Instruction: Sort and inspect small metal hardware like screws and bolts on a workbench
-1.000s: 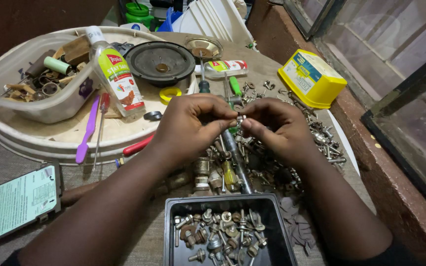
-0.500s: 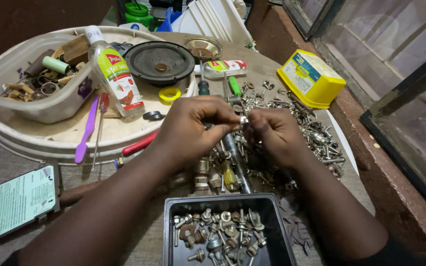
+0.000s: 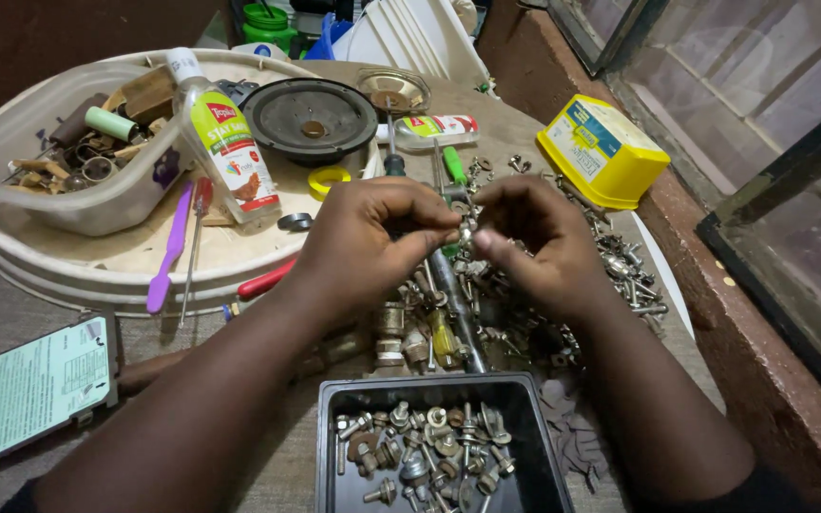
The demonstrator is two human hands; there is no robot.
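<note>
Both hands are meeting over the hardware pile (image 3: 525,304): your left hand (image 3: 372,242) and right hand (image 3: 534,237) are pinching one small screw (image 3: 466,231) between their fingertips, equally near, its axis too small to tell, above the tray (image 3: 330,456).

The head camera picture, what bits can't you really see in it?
- Small metal piece pinched between left hand and right hand: fingertips cover most of it, too small to tell its kind.
- Black tray of screws: cut off by the bottom edge.
- Phone: cut off by the left edge.
</note>
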